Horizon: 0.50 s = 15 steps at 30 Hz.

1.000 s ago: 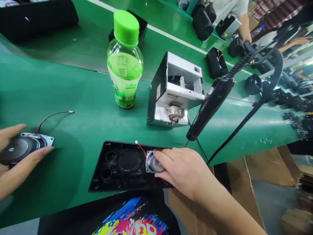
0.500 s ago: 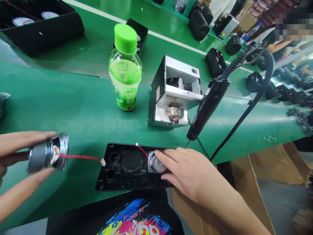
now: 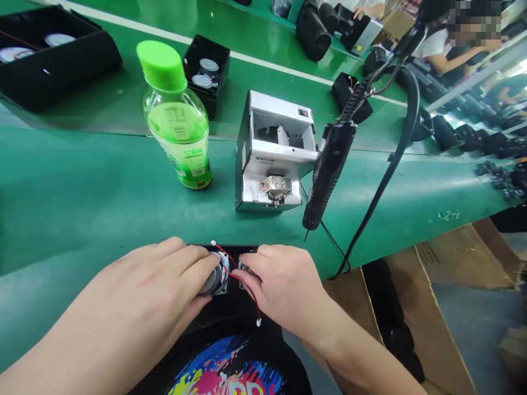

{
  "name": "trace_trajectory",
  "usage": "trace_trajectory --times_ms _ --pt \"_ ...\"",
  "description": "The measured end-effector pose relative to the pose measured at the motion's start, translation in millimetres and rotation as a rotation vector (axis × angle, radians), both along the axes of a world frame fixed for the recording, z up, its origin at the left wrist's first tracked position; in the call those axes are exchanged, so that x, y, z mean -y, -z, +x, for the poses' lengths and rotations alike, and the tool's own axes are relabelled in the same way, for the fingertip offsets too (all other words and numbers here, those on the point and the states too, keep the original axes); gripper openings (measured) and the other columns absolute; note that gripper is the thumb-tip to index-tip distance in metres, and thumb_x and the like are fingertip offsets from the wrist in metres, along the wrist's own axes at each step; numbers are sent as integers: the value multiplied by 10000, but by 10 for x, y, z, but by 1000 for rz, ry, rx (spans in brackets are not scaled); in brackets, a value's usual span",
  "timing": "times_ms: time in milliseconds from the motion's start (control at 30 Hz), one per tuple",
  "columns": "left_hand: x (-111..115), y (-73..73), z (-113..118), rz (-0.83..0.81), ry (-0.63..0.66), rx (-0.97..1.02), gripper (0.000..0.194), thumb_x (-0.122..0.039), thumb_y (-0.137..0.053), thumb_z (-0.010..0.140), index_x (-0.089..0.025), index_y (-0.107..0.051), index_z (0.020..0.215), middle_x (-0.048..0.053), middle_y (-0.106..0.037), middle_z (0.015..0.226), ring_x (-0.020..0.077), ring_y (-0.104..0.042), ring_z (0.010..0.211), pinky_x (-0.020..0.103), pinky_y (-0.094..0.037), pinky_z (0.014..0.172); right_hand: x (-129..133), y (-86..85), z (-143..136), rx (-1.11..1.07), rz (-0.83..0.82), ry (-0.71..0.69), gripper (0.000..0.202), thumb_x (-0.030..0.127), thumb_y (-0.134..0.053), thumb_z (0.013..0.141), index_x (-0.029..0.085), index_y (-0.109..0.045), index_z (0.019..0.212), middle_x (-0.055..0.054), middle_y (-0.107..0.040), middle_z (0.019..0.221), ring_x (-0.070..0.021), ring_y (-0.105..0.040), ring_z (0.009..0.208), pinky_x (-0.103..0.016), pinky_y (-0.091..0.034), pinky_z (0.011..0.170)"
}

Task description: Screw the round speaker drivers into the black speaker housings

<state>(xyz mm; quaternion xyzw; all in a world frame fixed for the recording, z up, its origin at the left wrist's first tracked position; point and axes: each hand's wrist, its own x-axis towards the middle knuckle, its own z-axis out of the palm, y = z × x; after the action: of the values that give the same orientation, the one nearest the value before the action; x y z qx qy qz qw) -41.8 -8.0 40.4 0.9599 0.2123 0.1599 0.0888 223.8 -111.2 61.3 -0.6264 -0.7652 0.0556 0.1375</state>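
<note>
A black speaker panel (image 3: 230,305) lies at the near edge of the bench, largely covered by both hands. My left hand (image 3: 164,280) is closed round a round speaker driver (image 3: 214,280), which sits against the panel's left half. My right hand (image 3: 284,280) is wrapped over a second speaker driver (image 3: 242,267) on the right half, and only a sliver of that one shows. Between the hands run red wires (image 3: 251,291) with small white connectors, one above the panel and one hanging below my right fingers.
Beyond the panel stand a green-capped bottle (image 3: 177,120) and a silver screw feeder (image 3: 274,153). A black electric screwdriver (image 3: 329,175) hangs on its cable to the right. Black speaker boxes (image 3: 208,71) line the back. Cardboard boxes (image 3: 444,307) stand at lower right; other people work farther off.
My left hand has brought its speaker driver from the far left down onto the panel, beside the other driver. My right hand stays on its driver. The camera view has shifted.
</note>
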Motion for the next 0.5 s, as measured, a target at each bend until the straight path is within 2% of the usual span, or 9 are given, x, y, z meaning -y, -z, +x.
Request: trace_trajectory --times_ms 167,233,300,400,500 --pt "-75 26 76 17 91 -45 311 -199 -633 1093 -302 -914 1178 103 -959 1163 382 -827 963 517 -582 809 22 -46 10 23 -63 -20 382 438 -762 1304 247 -884 996 9 -805 808 -218 -765 712 -430 -470 677" --pt "-91 17 94 42 118 -57 332 -182 -626 1084 -309 -919 1173 95 -962 1152 377 -827 953 513 -575 787 41 -105 50 22 -90 -45 309 464 -832 1267 234 -893 1070 6 -805 849 -232 -776 746 -442 -494 685" --pt "-86 9 99 76 125 -54 356 -168 -607 1083 -312 -921 1164 93 -964 1146 368 -830 952 511 -578 781 84 -172 121 26 -112 -81 267 488 -932 1203 224 -906 1185 1 -820 917 -240 -785 787 -449 -516 687" --pt "-39 22 62 88 104 -37 397 -188 -566 1121 -311 -932 1213 104 -963 1165 369 -838 959 525 -606 798 174 -251 233 59 -137 -99 334 483 -1047 1110 227 -901 1266 -25 -875 1061 -244 -803 852 -450 -562 703" --pt "15 77 -49 -19 39 -37 428 -241 -560 1188 -338 -943 1353 92 -969 1246 365 -866 1019 528 -666 879 239 -288 291 80 -175 -107 408 480 -1065 1095 229 -882 1360 -66 -949 1291 -257 -849 951 -464 -623 755"
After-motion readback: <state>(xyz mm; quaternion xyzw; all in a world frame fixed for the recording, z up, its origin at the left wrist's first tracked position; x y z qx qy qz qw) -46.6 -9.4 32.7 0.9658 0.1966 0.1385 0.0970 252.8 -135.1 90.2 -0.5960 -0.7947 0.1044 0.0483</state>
